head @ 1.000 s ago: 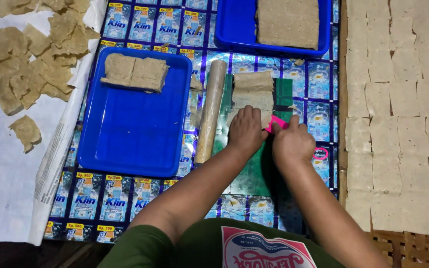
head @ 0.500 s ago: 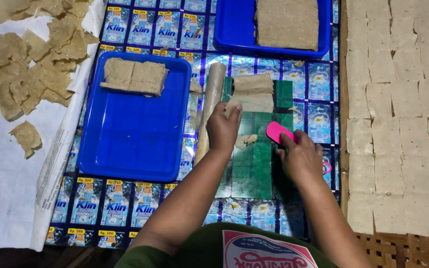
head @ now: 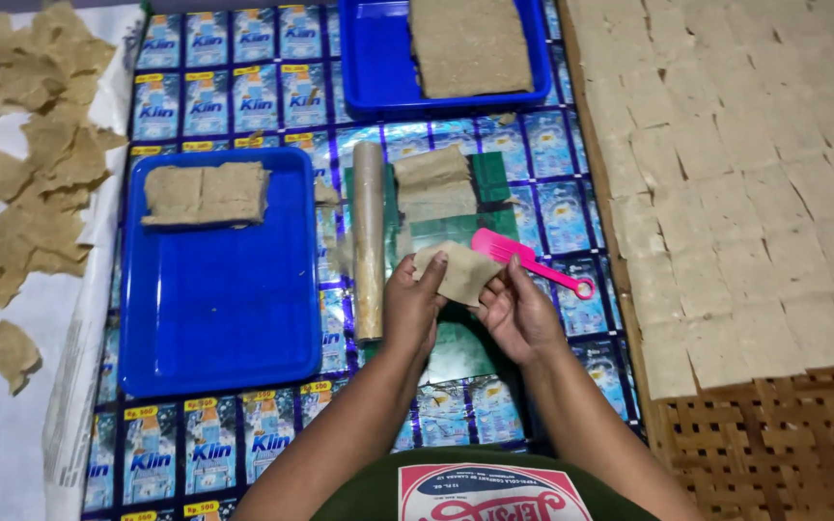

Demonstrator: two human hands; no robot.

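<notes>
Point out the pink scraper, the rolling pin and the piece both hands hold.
pink scraper (head: 504, 249), head view, on its wide blade.
rolling pin (head: 368, 241), head view, mid-length.
thin tan piece (head: 460, 273), head view, its middle between the hands.

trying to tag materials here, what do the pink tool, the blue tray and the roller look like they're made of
Pink comb-like tool with a ring-ended handle, in the right hand: probably moulded plastic, going by its bright uniform colour and slight sheen.
Shallow blue rectangular tray: likely plastic, glossy with a rounded moulded rim.
Pale tan cylindrical roller: possibly wood or a dough-dusted pipe; its matte, mottled surface leaves it open.
</notes>
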